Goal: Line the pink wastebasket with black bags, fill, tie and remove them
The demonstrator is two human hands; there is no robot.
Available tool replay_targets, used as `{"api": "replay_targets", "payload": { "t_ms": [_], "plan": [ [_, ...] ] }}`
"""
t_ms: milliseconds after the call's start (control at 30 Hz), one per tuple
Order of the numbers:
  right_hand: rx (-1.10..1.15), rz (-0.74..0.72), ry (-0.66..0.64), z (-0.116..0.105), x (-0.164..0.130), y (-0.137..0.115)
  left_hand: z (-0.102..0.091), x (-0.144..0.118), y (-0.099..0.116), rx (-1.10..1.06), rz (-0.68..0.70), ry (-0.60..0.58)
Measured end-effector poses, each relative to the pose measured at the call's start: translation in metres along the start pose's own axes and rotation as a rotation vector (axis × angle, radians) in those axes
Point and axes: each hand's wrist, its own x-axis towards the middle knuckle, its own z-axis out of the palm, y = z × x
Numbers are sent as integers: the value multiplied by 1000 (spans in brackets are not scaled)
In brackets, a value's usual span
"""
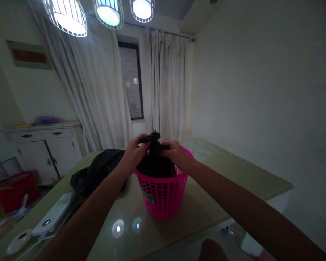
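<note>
Both my left hand (pixel 134 149) and right hand (pixel 176 152) pinch the gathered neck of the black bag (pixel 154 159) sitting in the pink basket (pixel 163 194); it seems thin, limp, slippery, best gripped at that bunched top.

No readable text anywhere (basket (pixel 163 192) sticker blurred).

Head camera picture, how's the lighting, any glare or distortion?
Head view: dim overall, with three blown-out ceiling lamps whose glare mirrors on the glossy table; wide-angle bending stretches the forearms; both hands grip a black bag that shows little detail in the pink basket.
</note>
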Motion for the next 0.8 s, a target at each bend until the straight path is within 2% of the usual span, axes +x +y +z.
{"api": "replay_targets", "payload": {
  "t_ms": [100, 167, 300, 467, 567, 700, 800],
  "plan": [
    [85, 102, -105, 2, -2, -2, 1, 2, 0, 114, 122, 24],
    [-49, 60, -67, 2, -1, -3, 0, 4, 0, 145, 155, 27],
    [-322, -125, 111, 1, -1, -9, -1, 5, -4, 105, 47, -37],
    [-472, -334, 86, -3, -8, -21, -1, 5, -7, -41, -96, -86],
    [-496, -342, 122, -8, -12, -22, -3, 2, -7, -110, -186, -106],
    [-438, -231, 188, -13, -16, -16, -5, -3, -8, -187, -300, -80],
    [-342, -279, 56, -16, -21, -16, -10, 0, -14, -163, -296, -47]
  ]
}}
